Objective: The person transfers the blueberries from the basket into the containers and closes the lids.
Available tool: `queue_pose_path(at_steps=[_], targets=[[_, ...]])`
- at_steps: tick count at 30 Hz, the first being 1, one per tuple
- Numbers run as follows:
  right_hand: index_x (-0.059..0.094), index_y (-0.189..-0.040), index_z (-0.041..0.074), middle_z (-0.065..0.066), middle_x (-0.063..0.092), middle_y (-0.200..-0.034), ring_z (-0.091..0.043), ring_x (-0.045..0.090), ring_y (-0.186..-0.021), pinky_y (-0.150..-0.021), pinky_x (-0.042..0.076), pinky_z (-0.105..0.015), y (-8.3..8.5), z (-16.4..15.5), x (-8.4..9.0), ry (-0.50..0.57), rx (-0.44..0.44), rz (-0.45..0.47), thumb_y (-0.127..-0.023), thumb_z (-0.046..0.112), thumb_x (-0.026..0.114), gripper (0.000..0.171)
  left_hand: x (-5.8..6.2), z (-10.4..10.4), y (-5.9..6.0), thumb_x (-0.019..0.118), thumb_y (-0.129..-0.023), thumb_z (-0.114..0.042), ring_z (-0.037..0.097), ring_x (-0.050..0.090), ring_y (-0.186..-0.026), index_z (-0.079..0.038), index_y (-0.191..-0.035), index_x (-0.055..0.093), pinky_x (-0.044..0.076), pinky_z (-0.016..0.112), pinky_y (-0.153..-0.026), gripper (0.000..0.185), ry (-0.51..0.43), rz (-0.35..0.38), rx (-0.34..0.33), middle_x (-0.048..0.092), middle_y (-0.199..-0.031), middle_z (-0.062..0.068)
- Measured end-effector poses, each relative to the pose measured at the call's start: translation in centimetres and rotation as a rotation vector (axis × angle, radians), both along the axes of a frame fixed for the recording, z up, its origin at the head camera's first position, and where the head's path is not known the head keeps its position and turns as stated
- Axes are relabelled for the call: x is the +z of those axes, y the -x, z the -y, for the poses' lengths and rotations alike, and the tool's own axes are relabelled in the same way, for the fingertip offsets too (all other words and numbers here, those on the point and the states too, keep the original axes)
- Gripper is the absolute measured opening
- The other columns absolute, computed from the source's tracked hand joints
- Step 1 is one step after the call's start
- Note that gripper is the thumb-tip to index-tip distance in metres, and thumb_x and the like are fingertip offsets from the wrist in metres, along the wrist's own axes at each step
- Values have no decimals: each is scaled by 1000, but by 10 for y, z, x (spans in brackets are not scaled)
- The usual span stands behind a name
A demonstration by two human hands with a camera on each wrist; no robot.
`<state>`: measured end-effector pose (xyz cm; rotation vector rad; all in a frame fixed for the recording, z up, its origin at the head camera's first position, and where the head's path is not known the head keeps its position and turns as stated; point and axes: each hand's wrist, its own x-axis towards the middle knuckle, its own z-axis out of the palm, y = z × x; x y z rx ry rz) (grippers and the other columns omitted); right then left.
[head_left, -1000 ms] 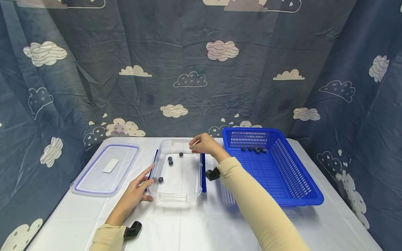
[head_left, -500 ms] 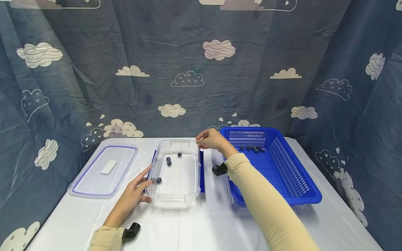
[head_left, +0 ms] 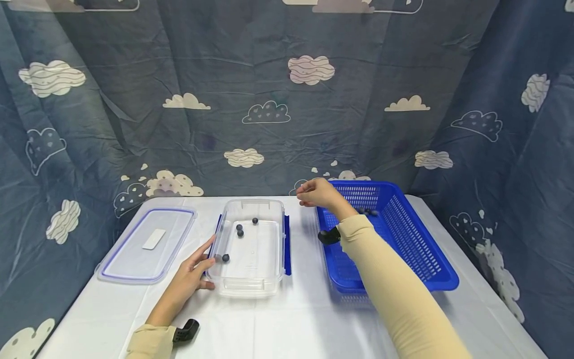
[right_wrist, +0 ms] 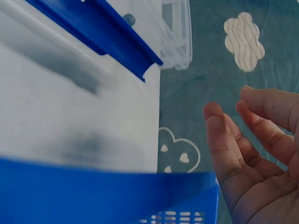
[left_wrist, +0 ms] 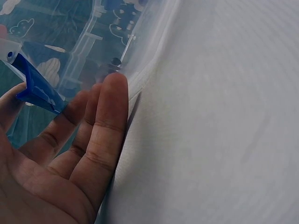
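A clear plastic box (head_left: 266,252) with blue side clips stands uncovered in the head view, several dark blueberries (head_left: 240,233) lying on its floor. My left hand (head_left: 190,278) rests against the box's left side, fingers extended along it; in the left wrist view the fingers (left_wrist: 105,135) look mostly straight beside the clear wall. My right hand (head_left: 320,193) is in the air between the box and the blue basket (head_left: 430,239), at the basket's far left corner. Nothing shows between its loosely bent fingers (right_wrist: 224,144) in the right wrist view. More blueberries (head_left: 369,212) lie in the basket, partly hidden by the right wrist.
The clear lid (head_left: 175,249) with a blue seal lies flat left of the box, with a white rectangular piece (head_left: 154,239) at its middle. A white cloth covers the table (head_left: 269,329). A dark curtain (head_left: 251,60) with cloud prints hangs behind and on both sides.
My right hand has moved rightward from above the box's far right corner to the basket's far left corner. The left hand has stayed at the box, and the blueberries look unmoved.
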<state>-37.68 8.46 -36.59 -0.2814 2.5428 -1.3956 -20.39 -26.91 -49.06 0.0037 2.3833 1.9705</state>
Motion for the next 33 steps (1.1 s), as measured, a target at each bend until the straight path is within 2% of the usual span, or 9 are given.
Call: queue_pose_path(at_steps=[7, 13, 19, 21, 25, 28, 33], targets=[[70, -126, -7, -23, 76, -115, -19, 75, -93, -95, 67, -36, 4, -14, -4, -7, -23, -25, -104, 11, 68, 28, 0, 0, 0, 57, -111, -20, 27, 56, -107, -28, -168, 39, 68, 36, -70, 60, 7, -6, 3, 48, -135, 24], [70, -127, -6, -23, 75, -116, -28, 76, -101, -101, 65, -42, 7, -31, -6, -10, -50, -32, -105, 12, 68, 29, 1, 1, -1, 57, -111, -22, 26, 53, -114, -29, -168, 39, 68, 37, -72, 60, -4, 5, -11, 47, -136, 23], [67, -128, -6, -26, 73, -123, -34, 75, -111, -86, 66, -25, 8, -49, -10, -32, -92, -40, -107, 13, 66, 28, 1, 1, -1, 56, -111, -23, 25, 52, -114, -31, -168, 39, 68, 36, -73, 60, -7, 17, -3, 47, -135, 20], [66, -128, -8, -28, 71, -125, -34, 75, -112, -84, 67, -23, 8, -55, -11, -23, -103, -37, -107, 11, 66, 29, 1, 0, -1, 56, -111, -22, 24, 53, -112, -31, -168, 39, 68, 37, -72, 60, -8, 20, 2, 47, -134, 20], [65, -129, -11, -28, 73, -120, -21, 77, -93, -76, 64, -17, 6, -69, -13, -30, -112, -39, -106, 9, 66, 31, 1, 0, -1, 56, -111, -21, 25, 52, -111, -30, -168, 39, 68, 37, -71, 60, -10, 18, 7, 47, -136, 22], [65, -131, -11, -23, 76, -111, -8, 70, -78, -67, 58, -15, 7, -79, -17, -50, -122, -18, -106, 11, 66, 32, 2, 0, -1, 56, -112, -21, 26, 52, -112, -30, -168, 39, 68, 37, -72, 59, -10, 18, 8, 47, -138, 24], [61, -132, -12, -14, 72, -100, -5, 66, -74, -66, 59, -15, 11, -94, -29, -57, -144, 34, -105, 10, 67, 35, 3, -1, -2, 56, -112, -22, 28, 53, -114, -30, -168, 38, 68, 37, -72, 59, -12, 28, 1, 46, -141, 25]])
